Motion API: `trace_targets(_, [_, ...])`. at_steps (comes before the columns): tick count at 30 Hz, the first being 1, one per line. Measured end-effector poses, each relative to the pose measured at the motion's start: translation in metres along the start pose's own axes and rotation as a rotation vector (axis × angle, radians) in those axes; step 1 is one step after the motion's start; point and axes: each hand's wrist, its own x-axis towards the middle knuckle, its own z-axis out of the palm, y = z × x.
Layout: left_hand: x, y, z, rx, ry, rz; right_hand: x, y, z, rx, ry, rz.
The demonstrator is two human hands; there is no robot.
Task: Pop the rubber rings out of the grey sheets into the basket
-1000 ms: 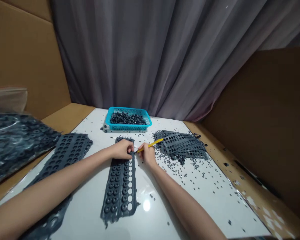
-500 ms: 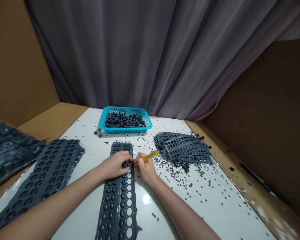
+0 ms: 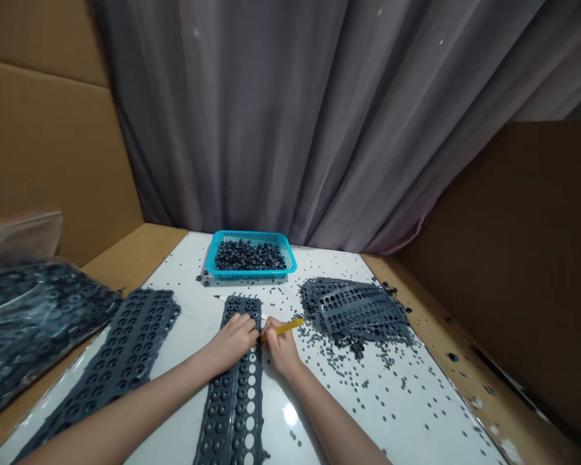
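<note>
A long dark rubber sheet (image 3: 230, 407) with rows of raised rings lies lengthwise in front of me. Its right column has a run of round holes with the white table showing through. My left hand (image 3: 236, 340) is closed on the sheet's upper part, fingers curled near the right column. In a pinch, my right hand (image 3: 279, 352) holds a slim yellow pen-like tool (image 3: 289, 325). The tool's working end meets the sheet's right edge beside my left fingertips, where the fingers hide the contact point.
Behind the sheet stands a blue basket (image 3: 252, 274) of small black rings. Punched-out sheets (image 3: 363, 312) are piled at right among scattered bits. More ringed sheets (image 3: 111, 361) lie at left, beside a clear bag (image 3: 39, 316) of black rings. Cardboard walls (image 3: 53, 148) flank the table.
The view has tilted up and shifted slightly, so everything sits lower in it. My left fingers have curled closer together over the sheet. The right hand keeps the yellow tool at the sheet's edge.
</note>
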Motion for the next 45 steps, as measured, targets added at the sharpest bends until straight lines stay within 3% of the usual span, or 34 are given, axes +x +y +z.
trace_targets(6, [0.003, 0.004, 0.016, 0.067, 0.026, -0.014, 0.002, 0.002, 0.002, -0.028, 0.025, -0.014])
trace_targets(10, [0.004, 0.001, 0.016, -0.04, 0.0, -0.064, 0.003, -0.001, 0.001, -0.059, 0.027, -0.015])
trace_targets(14, [0.002, -0.006, 0.01, -0.361, -0.023, -0.126, 0.002, -0.003, 0.001, -0.095, 0.01, 0.006])
trace_targets(18, [-0.001, -0.01, 0.005, -0.666, 0.107, -0.251, 0.0, -0.005, 0.002, -0.143, 0.005, 0.0])
trace_targets(22, [0.002, -0.017, -0.004, -0.824, 0.147, -0.321, 0.001, -0.005, 0.002, -0.08, 0.013, 0.014])
trace_targets(26, [0.008, -0.03, -0.015, -1.192, 0.327, -0.554, 0.002, -0.002, 0.001, 0.09, 0.023, 0.061])
trace_targets(30, [0.007, -0.028, -0.013, -1.49, 0.269, -0.648, 0.001, 0.001, -0.001, 0.183, 0.018, 0.107])
trace_targets(34, [0.001, -0.013, -0.01, -2.053, 0.232, -0.731, -0.001, -0.001, -0.005, 0.344, 0.056, 0.126])
trace_targets(36, [0.001, -0.006, -0.012, -2.217, 0.228, -0.742, -0.002, -0.004, -0.006, 0.402, 0.07, 0.13])
trace_targets(41, [0.003, 0.002, -0.022, -2.387, 0.165, -0.722, -0.003, -0.008, -0.009, 0.384, 0.077, 0.131])
trace_targets(45, [0.004, 0.006, -0.024, -2.31, 0.194, -0.711, -0.003, -0.006, -0.01, 0.36, 0.082, 0.131])
